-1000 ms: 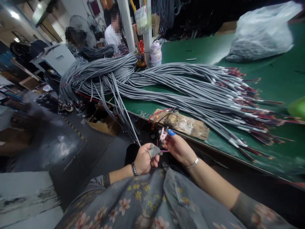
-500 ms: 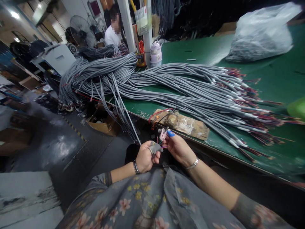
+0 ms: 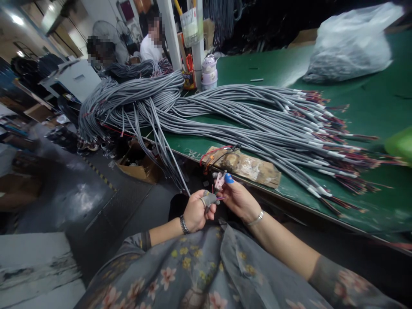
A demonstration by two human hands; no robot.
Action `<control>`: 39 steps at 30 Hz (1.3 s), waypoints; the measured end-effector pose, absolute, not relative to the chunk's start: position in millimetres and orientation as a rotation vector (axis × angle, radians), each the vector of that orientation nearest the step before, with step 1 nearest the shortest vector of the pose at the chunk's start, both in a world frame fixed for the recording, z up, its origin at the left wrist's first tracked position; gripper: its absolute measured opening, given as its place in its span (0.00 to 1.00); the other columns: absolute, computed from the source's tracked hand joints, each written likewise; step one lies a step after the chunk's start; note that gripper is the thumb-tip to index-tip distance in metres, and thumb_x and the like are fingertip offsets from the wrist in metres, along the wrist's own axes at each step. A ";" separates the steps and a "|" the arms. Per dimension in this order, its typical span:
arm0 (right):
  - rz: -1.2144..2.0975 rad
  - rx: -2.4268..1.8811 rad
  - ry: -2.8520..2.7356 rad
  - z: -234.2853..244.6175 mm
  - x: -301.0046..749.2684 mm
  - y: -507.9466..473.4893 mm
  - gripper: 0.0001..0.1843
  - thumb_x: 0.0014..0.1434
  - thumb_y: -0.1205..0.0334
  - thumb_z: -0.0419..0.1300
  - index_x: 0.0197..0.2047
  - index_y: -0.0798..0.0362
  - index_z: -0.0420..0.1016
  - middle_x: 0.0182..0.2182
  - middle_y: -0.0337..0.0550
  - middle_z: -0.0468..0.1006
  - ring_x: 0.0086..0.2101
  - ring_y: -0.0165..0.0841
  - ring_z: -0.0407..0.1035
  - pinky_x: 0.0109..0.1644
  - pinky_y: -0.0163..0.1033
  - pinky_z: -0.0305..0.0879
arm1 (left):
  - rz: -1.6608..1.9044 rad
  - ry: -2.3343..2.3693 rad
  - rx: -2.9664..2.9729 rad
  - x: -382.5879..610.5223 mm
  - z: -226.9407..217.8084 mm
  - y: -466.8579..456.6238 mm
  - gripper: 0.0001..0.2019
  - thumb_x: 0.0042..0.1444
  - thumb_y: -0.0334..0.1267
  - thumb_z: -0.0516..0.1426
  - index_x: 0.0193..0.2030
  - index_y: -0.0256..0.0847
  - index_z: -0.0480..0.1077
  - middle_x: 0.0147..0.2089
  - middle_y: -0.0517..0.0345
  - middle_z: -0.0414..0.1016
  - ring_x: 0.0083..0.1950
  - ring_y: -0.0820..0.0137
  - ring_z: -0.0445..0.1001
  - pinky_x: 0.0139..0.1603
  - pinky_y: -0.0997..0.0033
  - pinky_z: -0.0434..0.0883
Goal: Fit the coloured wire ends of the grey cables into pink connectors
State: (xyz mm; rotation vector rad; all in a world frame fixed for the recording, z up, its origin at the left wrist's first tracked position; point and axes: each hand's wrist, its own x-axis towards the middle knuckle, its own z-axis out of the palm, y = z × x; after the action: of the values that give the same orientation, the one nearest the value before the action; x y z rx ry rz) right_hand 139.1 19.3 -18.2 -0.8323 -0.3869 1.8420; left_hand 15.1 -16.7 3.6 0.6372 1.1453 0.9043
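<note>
Grey cable clasped firmly in left hand, coloured wires poking past the thumb. Right hand pinches small pink piece just above them, near bench edge. Best: cable steady, wires fanned apart, pinch light.

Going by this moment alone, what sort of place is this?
Probably a cable workshop: grey cables with bare wire ends lie heaped along a green workbench, and a floor fan stands behind.

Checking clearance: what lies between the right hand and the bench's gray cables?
Head view: the bench edge and wooden board lie between the right hand and gray cables.
</note>
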 end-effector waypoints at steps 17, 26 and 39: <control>1.894 -0.812 -0.421 -17.5 144.6 17.2 0.11 0.47 0.53 0.68 0.30 0.51 0.79 0.27 0.38 0.78 0.25 0.26 0.67 0.26 0.30 0.65 | 0.960 1.178 0.612 12.9 6.8 -21.3 0.20 0.34 0.51 0.64 0.23 0.39 0.62 0.14 0.65 0.64 0.11 0.81 0.56 0.11 0.80 0.49; 1.826 -0.886 -0.472 -12.2 143.1 17.4 0.17 0.45 0.47 0.68 0.29 0.52 0.77 0.24 0.37 0.75 0.23 0.26 0.64 0.25 0.31 0.63 | 0.956 1.160 0.589 14.5 4.0 -17.6 0.19 0.35 0.49 0.65 0.23 0.39 0.62 0.14 0.65 0.64 0.11 0.80 0.57 0.11 0.81 0.51; 1.893 -0.797 -0.399 -25.0 148.5 22.6 0.19 0.37 0.48 0.73 0.31 0.50 0.80 0.27 0.37 0.79 0.28 0.29 0.70 0.30 0.33 0.66 | 0.922 1.143 0.569 15.0 2.8 -16.2 0.18 0.35 0.48 0.64 0.23 0.39 0.62 0.14 0.64 0.64 0.11 0.80 0.56 0.11 0.80 0.49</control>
State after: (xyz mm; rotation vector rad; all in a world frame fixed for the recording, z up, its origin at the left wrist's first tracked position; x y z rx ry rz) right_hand 148.5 22.6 -25.0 -0.7968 -0.3988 1.8927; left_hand 15.0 -16.2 2.8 0.5686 1.1425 0.9216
